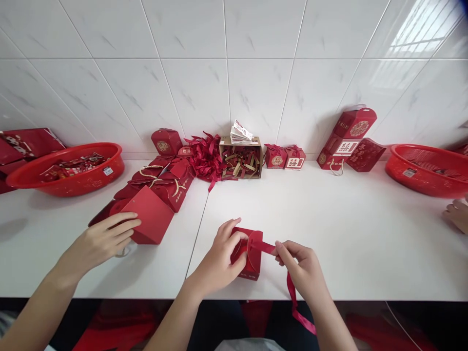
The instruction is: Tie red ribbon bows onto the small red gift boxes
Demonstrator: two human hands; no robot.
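Note:
My left hand (219, 261) is closed round a small red gift box (250, 261) that stands on the white table (329, 219) near its front edge. My right hand (303, 270) pinches a red ribbon (294, 300) just to the right of the box's top flap. The ribbon runs from the flap through my fingers and hangs down over the table edge.
Another person's hand (100, 241) at the left rests on a bigger red box (151, 214), beside a pile of flat red boxes (161, 178). Another hand (457, 214) shows at the far right. Red basins (66, 168) (426, 168), loose ribbons (206, 156), a cardboard box (241, 158) and finished boxes (285, 157) line the tiled wall.

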